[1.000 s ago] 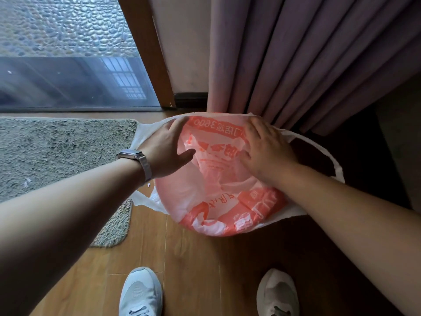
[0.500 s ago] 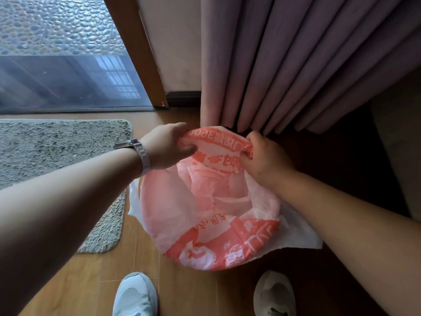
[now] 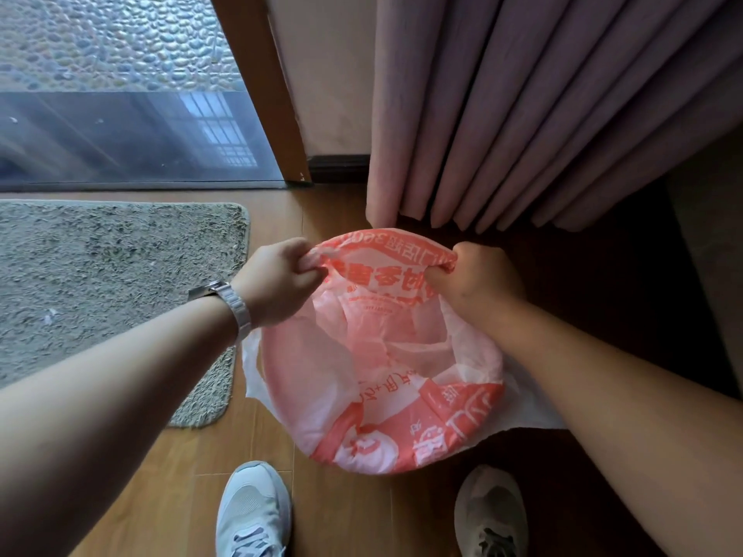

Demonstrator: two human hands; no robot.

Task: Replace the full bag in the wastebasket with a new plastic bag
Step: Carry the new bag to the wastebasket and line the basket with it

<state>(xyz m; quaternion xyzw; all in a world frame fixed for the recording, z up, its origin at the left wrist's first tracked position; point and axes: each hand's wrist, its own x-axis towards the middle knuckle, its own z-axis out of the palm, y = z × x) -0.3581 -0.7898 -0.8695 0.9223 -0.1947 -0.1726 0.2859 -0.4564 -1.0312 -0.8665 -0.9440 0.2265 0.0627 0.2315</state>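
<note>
Your left hand (image 3: pixel 277 284) and right hand (image 3: pixel 480 284) hold the orange-printed plastic bag (image 3: pixel 374 400) by its twelve o'clock rim, fingers clamped on it, with the curtain (image 3: pixel 502 114) just beyond.

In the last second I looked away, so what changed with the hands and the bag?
The left hand and right hand lay flat on the far edge of the bag; now each grips it, bunched and stretched between them. Its near side stays spread; rug and curtain unchanged.
</note>
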